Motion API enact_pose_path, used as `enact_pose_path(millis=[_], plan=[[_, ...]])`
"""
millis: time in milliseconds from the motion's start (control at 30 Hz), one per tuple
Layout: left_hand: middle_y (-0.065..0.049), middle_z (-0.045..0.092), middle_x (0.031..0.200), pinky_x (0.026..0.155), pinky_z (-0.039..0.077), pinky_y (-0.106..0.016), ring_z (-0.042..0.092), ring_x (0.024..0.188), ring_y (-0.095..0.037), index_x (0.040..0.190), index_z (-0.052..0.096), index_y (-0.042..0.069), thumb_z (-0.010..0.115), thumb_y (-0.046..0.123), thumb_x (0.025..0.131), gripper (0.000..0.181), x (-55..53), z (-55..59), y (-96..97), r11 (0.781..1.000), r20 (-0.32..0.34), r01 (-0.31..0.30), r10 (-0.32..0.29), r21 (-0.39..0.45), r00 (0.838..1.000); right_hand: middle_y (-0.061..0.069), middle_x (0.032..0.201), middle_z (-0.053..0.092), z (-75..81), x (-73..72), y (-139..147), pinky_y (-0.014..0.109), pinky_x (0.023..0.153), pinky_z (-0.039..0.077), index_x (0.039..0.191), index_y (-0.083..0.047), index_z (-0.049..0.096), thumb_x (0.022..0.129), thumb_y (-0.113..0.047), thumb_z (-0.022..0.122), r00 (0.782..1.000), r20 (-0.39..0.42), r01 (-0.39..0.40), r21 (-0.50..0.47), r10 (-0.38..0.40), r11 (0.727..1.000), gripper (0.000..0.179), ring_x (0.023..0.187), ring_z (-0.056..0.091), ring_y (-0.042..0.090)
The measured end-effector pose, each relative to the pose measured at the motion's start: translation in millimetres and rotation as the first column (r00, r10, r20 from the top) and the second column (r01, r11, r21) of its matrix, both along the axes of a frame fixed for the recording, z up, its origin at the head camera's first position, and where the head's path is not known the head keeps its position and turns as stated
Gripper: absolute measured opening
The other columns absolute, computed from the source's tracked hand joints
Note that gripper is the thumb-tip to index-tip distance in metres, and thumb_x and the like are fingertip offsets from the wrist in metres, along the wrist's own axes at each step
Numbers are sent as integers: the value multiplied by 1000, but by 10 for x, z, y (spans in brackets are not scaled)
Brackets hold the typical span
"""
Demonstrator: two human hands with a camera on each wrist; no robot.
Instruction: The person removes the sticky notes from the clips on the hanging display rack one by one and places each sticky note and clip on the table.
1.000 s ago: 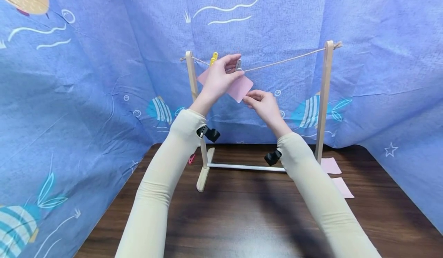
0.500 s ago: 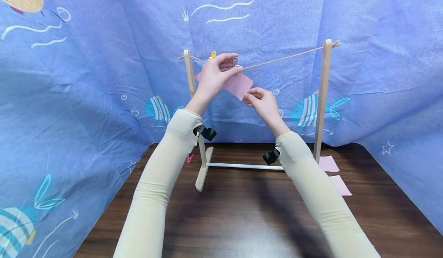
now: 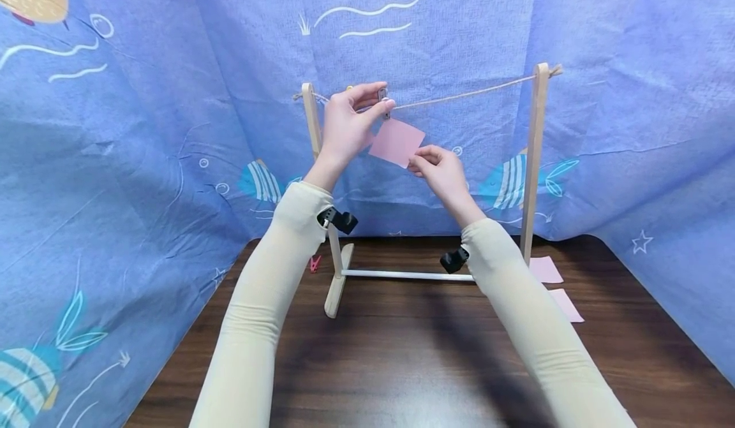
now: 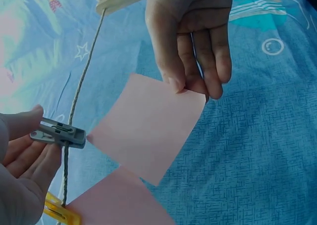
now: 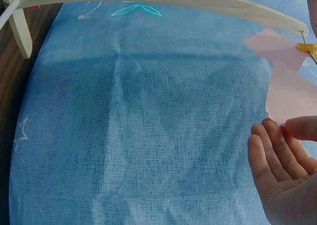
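Note:
My left hand [image 3: 346,125] pinches the handles of a grey clothespin [image 4: 60,134] at the twine [image 4: 83,71] strung across a wooden stand. Its clamping end points at a corner of a square pink paper [image 4: 148,128], right at the tip in the left wrist view. The opposite edge of that sheet is pinched between thumb and fingers of my right hand [image 3: 441,174], lower and to the right. Beside it, a second pink paper [image 4: 119,200] hangs from the twine by a yellow clothespin [image 4: 63,214]; in the head view my left hand mostly hides both.
The stand has a left post [image 3: 312,122], a right post [image 3: 534,160] and a white crossbar [image 3: 408,276] low over the dark wooden table [image 3: 390,364]. Pink sheets [image 3: 545,270] lie at the right, and a red clothespin [image 3: 314,263] lies at the left.
The pink paper has shifted right and turned, coming out from behind my left hand. My left hand has moved slightly left with the grey clothespin. The head view has shifted a little.

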State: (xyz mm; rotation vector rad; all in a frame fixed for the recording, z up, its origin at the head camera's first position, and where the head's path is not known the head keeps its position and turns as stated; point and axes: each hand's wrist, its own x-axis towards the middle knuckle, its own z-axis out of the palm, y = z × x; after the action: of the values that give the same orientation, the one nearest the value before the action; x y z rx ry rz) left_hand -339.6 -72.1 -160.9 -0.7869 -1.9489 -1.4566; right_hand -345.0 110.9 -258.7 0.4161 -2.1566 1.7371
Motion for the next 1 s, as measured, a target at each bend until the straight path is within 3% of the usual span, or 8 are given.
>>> enact_pose_path(millis=[233, 467, 767, 1000], plan=[[-19, 72, 116, 94, 53, -24, 71, 103, -15, 117, 73, -3, 78, 6, 89, 30, 1, 53, 25, 994, -32, 41, -38, 104, 999, 21, 111, 72, 17, 0, 54, 31, 88, 57, 116, 5, 67, 101, -20, 63, 1000, 6, 5, -7, -5, 1000, 30, 99, 71, 26], [-17, 72, 115, 93, 54, -25, 71, 103, -14, 115, 74, -3, 78, 6, 89, 28, 29, 63, 10, 988, -32, 52, -48, 146, 998, 22, 112, 71, 3, 4, 66, 33, 89, 57, 118, 6, 66, 101, -18, 62, 1000, 14, -3, -8, 3, 1000, 30, 96, 71, 21], [-19, 74, 109, 89, 56, -29, 73, 92, -13, 112, 76, -3, 79, 5, 87, 26, 45, 49, 22, 976, -23, 86, -83, 198, 996, 19, 111, 72, -15, 36, 104, 32, 88, 57, 118, 3, 67, 102, -21, 62, 1000, 14, 4, 11, -4, 1000, 29, 98, 70, 24], [-17, 75, 107, 87, 57, -31, 74, 87, -13, 111, 75, -5, 78, 2, 87, 25, 40, 52, 34, 965, -31, 120, -116, 234, 993, 22, 114, 71, -17, 45, 123, 42, 94, 55, 119, 5, 66, 102, -22, 63, 1000, 24, -7, 18, 6, 1000, 33, 104, 69, 33]])
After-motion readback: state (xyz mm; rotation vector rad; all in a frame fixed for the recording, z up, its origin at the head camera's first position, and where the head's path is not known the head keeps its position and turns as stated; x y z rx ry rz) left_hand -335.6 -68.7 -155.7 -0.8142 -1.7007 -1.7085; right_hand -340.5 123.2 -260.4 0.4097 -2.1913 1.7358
